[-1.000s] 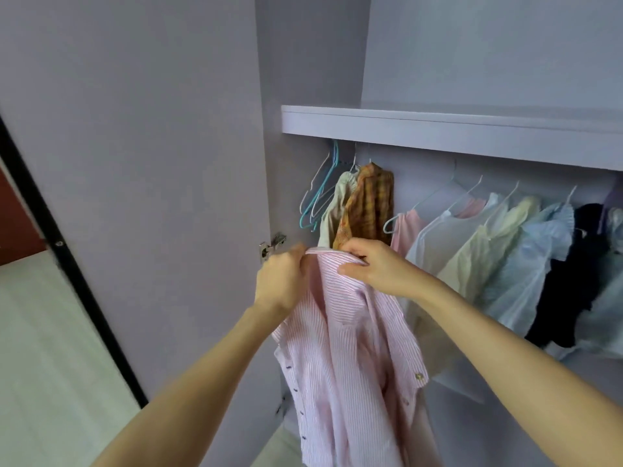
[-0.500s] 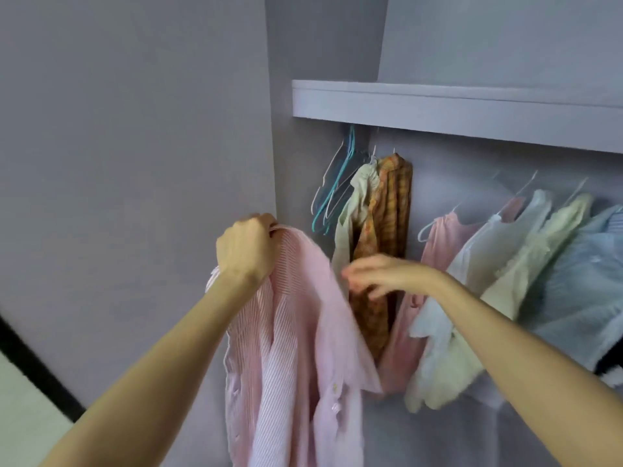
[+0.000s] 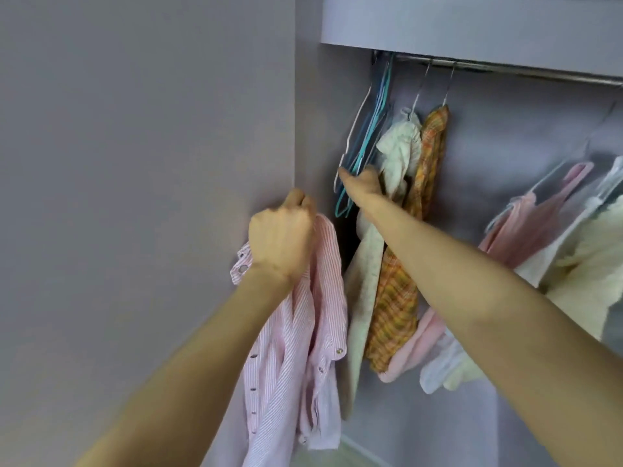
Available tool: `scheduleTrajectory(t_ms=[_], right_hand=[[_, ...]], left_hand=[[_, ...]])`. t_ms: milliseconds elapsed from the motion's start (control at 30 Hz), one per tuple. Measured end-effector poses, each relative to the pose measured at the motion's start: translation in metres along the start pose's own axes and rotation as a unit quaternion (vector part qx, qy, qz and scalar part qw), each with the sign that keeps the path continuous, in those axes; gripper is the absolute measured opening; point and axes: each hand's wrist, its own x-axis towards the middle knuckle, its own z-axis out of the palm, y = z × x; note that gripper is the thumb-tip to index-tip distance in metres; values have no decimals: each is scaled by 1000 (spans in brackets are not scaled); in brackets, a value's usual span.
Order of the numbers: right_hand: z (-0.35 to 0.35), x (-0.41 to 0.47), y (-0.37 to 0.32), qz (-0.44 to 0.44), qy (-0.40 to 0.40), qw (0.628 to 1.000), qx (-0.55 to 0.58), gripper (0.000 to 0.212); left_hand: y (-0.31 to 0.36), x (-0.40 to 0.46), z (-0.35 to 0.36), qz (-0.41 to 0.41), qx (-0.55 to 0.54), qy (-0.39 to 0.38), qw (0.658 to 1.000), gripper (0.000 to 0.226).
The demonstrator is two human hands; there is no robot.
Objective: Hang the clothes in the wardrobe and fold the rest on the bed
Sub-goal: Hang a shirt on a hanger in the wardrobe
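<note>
Left hand: the left hand sits near the centre of the view, fingers curled into a fist clamped on the top of the pink striped shirt, knuckles up against the lilac wardrobe door.
Pink striped shirt: it hangs bunched and slack from that fist toward 6 o'clock, off any hanger, with small dark buttons along its front edge and a snap at the cuff, just in front of the door's edge.
Right hand: the right hand reaches in from 4 o'clock to the bundle of empty hangers; its fingers touch the lower wires, but they lie behind the hand and I cannot tell whether they are closed round one or only laid against it.
Empty hangers: teal, blue and white wire ones, crowded together at the far left end of the rail, at about 12 o'clock from the right hand.
Hung clothes: a cream garment and an orange checked shirt hang just beside the hangers at their 3 o'clock, behind the right forearm; further along, toward 3 o'clock, a pink top and pale garments hang well apart from them.
Shelf: a lilac shelf runs along 1 o'clock, directly above the rail.
</note>
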Motion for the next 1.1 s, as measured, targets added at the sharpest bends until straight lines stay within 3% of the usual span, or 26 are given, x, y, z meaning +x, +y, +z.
scheduleTrajectory(t_ms=[267,400,500,667,800,1100], right_hand=[[3,6,7,-63,55,973,-215,39],[-8,3,1,-92,107,951,-274,42],[-17,0,-5,-120,101,940,-303,45],[-34,-2,-7,-110,80,955,-264,30],[-43,-1,-4,-44,59,987,-141,31],[-62,-9,-5,-69,142,984,-82,29]], left_hand=[[0,2,14,33,-8,36,999,14],[-2,4,17,29,-7,40,999,17],[-1,4,17,20,-23,25,999,23],[2,7,19,7,-32,-9,999,23],[6,9,22,-14,-46,-61,997,19],[5,9,24,-42,-55,-93,993,26]])
